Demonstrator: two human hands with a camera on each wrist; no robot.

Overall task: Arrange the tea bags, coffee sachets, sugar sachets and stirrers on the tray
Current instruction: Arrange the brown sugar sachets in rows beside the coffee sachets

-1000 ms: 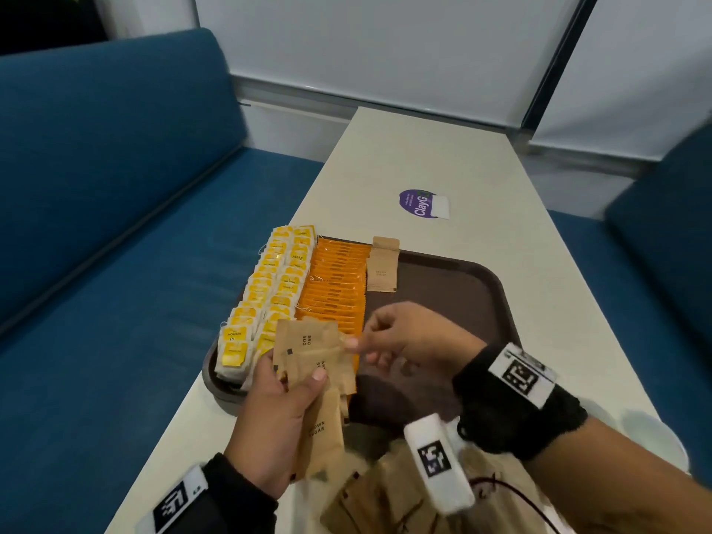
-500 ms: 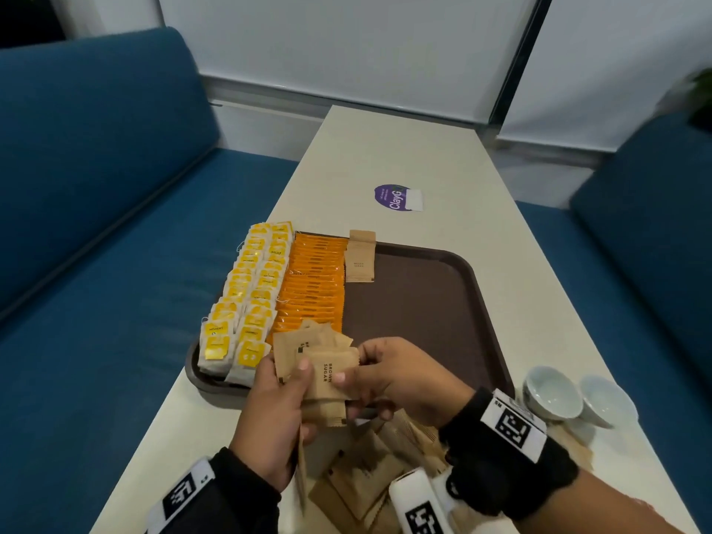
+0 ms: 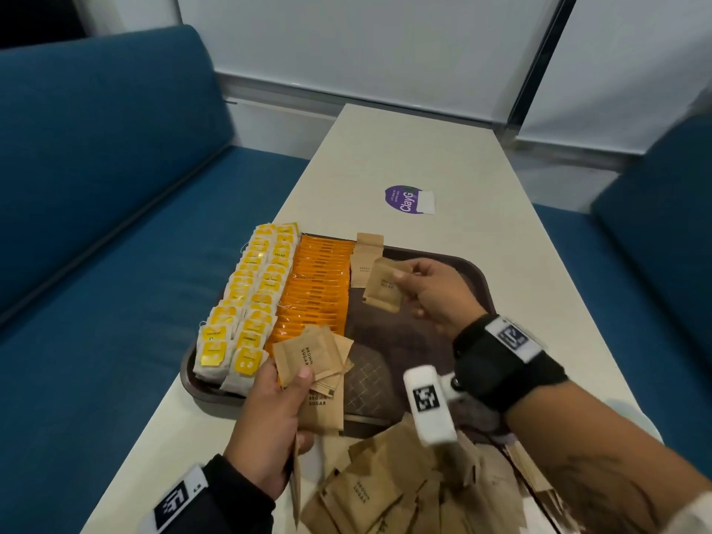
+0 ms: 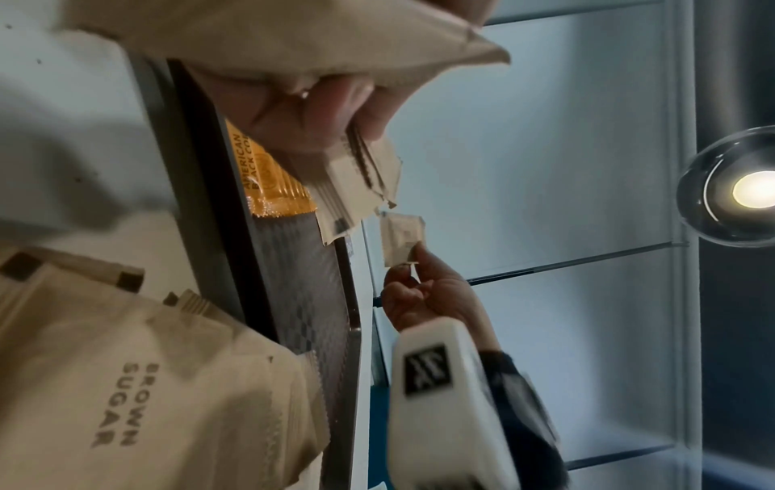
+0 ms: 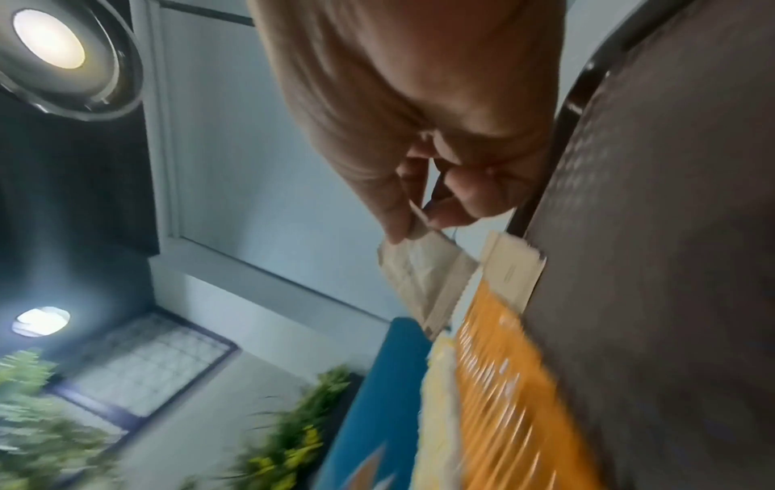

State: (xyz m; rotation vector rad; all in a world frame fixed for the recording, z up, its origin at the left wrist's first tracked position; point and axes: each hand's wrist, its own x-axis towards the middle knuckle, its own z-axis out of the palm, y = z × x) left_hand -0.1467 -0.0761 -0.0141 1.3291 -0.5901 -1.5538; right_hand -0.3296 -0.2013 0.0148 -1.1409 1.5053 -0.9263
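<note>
A dark brown tray (image 3: pixel 477 279) lies on the table. Two rows of yellow-tagged tea bags (image 3: pixel 246 302) fill its left side, with a row of orange coffee sachets (image 3: pixel 318 287) beside them. A short stack of brown sugar sachets (image 3: pixel 366 264) sits at the far end, next to the coffee. My right hand (image 3: pixel 431 294) pinches one brown sugar sachet (image 3: pixel 383 289) above the tray, just right of that stack. My left hand (image 3: pixel 269 422) grips a fan of several brown sugar sachets (image 3: pixel 312 360) over the tray's near edge. No stirrers are visible.
A loose heap of brown sugar sachets (image 3: pixel 385 491) lies on the white table (image 3: pixel 424 148) in front of the tray. A purple sticker (image 3: pixel 404 199) is on the table beyond the tray. Blue benches (image 3: pixel 96 225) flank the table on both sides.
My right hand took one sugar sachet from the bundle in my left hand and carried it away toward the stack at the tray's far end. My left hand kept the bundle.
</note>
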